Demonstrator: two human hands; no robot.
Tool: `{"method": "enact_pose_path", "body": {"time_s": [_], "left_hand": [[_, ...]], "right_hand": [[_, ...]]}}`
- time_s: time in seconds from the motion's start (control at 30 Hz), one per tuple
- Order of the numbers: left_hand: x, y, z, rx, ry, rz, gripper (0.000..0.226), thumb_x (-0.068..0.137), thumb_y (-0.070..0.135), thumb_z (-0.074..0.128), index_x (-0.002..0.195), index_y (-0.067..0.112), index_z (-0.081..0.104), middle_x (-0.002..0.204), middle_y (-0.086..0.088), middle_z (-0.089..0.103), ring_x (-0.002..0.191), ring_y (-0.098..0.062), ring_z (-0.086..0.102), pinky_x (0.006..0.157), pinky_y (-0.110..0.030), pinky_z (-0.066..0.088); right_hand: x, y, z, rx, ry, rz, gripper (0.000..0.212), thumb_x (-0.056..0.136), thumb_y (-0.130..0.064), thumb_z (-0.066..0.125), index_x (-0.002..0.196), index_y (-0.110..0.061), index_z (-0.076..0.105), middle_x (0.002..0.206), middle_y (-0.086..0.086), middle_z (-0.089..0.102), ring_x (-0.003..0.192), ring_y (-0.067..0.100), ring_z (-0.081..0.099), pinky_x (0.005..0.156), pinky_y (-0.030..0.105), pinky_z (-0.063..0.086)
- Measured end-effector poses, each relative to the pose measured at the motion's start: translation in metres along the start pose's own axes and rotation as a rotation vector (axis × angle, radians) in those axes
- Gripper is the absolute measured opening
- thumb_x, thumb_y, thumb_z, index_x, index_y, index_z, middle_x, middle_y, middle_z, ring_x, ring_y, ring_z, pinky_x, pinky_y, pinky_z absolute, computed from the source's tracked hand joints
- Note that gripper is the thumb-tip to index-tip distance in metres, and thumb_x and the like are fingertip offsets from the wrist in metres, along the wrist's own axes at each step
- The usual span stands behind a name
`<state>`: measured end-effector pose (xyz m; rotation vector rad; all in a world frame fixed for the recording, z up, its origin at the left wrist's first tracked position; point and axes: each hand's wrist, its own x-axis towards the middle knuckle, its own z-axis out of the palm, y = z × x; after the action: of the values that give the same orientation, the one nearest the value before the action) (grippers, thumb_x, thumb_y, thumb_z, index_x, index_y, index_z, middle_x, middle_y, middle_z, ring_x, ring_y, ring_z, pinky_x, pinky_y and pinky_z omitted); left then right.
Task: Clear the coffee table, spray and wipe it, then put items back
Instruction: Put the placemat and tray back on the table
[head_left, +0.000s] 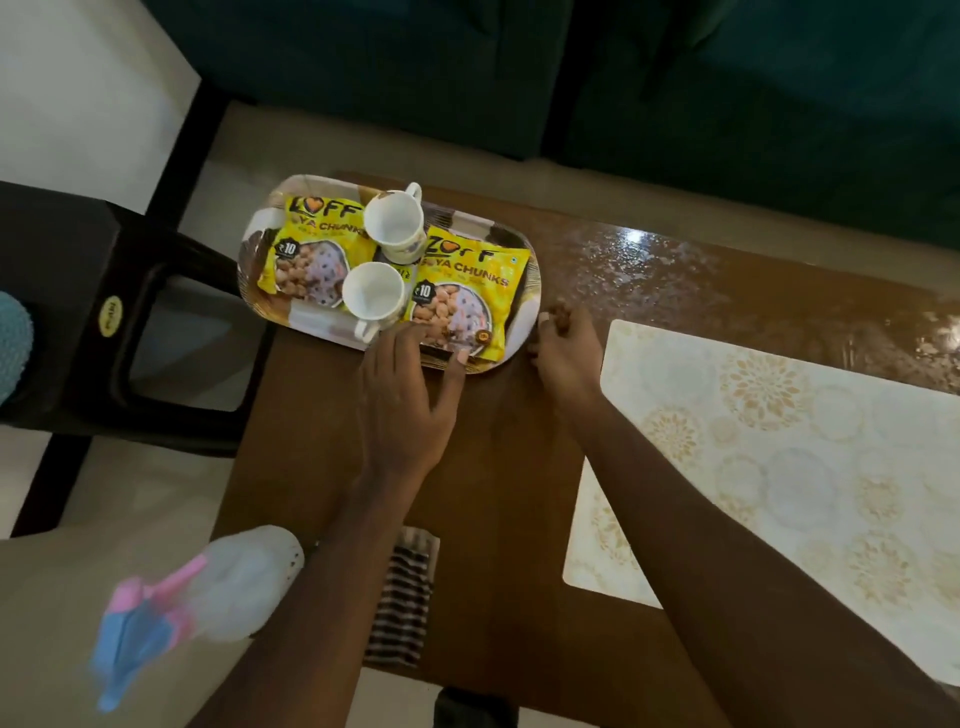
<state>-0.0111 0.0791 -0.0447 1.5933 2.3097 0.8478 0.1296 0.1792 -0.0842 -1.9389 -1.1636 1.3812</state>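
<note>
Nearby, a placemat (779, 467), striped cloth (402, 608) and spray bottle (244, 577) surround the tray (304, 318).

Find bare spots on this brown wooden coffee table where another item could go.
Free: the glossy strip beyond the cream floral placemat, right of the patterned oval tray; and bare wood between tray, placemat and striped cloth, though both forearms cross it. Crowded: the tray, holding white cups and yellow packets.
</note>
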Motion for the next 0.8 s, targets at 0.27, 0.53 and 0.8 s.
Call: {"method": "enact_pose_path", "body": {"time_s": [0.27,0.53,0.8], "left_hand": [[0.008,-0.006,-0.003,-0.025,0.014,0.074,0.038,0.095,0.035,0.057,0.116,0.005,0.058,0.118,-0.012,0.061,0.113,-0.025,0.055,0.092,-0.04,0.048],[0.005,0.011,-0.005,-0.053,0.089,0.072,0.034,0.092,0.03,0.062,0.113,0.004,0.059,0.116,-0.013,0.061,0.112,-0.024,0.052,0.09,-0.04,0.048],[-0.005,0.032,0.002,-0.086,0.117,0.032,0.028,0.097,0.03,0.052,0.11,0.007,0.061,0.115,-0.011,0.06,0.112,-0.023,0.051,0.087,-0.047,0.05]], "right_hand": [[0.018,-0.009,0.023,0.077,0.018,0.068,0.03,0.098,-0.027,0.057,0.127,-0.02,0.059,0.114,-0.002,0.067,0.103,0.014,0.064,0.085,0.034,0.055],[0.016,0.008,-0.012,0.162,0.115,0.213,0.028,0.106,-0.029,0.04,0.121,-0.012,0.057,0.108,0.004,0.065,0.096,0.018,0.062,0.067,0.027,0.045],[0.009,0.032,-0.072,0.257,0.334,0.247,0.024,0.105,-0.028,0.041,0.11,-0.016,0.061,0.101,0.003,0.064,0.085,0.018,0.061,0.064,0.027,0.046]]}}
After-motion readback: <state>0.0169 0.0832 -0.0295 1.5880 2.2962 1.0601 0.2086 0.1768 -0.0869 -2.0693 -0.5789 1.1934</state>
